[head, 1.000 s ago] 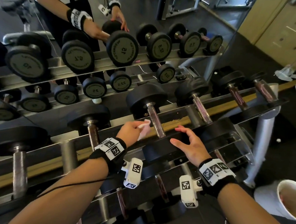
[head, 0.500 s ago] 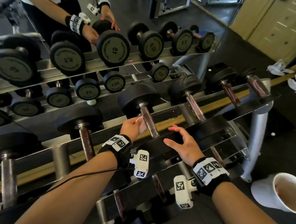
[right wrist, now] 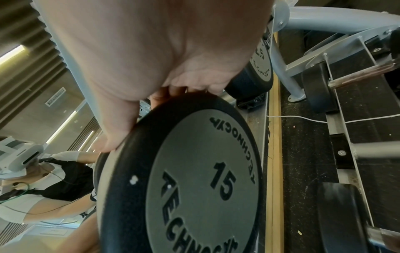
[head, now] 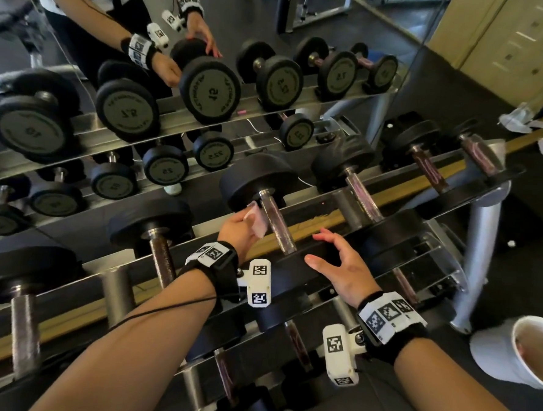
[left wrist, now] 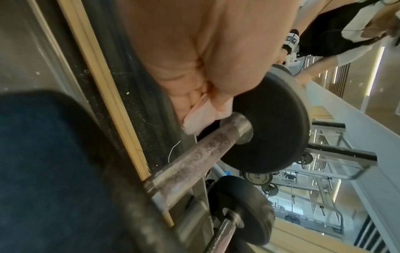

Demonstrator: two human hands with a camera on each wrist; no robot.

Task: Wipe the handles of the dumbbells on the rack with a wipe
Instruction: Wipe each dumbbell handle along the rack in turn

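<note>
Fingers [left wrist: 184, 89] of left hand [head: 238, 230] half-cover the wipe [head: 259, 223] beside the handle [head: 278, 228].

A gym is showing here: black dumbbells [head: 259, 179] are sitting in rows on a steel rack [head: 480, 250] running from 8 to 2 o'clock. A wall mirror [head: 370, 30] at 11 o'clock is reflecting them and a machine frame [head: 288, 6].

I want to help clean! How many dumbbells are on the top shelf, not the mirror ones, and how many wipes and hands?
Dumbbells on the top shelf: 6
Wipe: 1
Hands: 2, left hand and right hand
Total: 9
</note>
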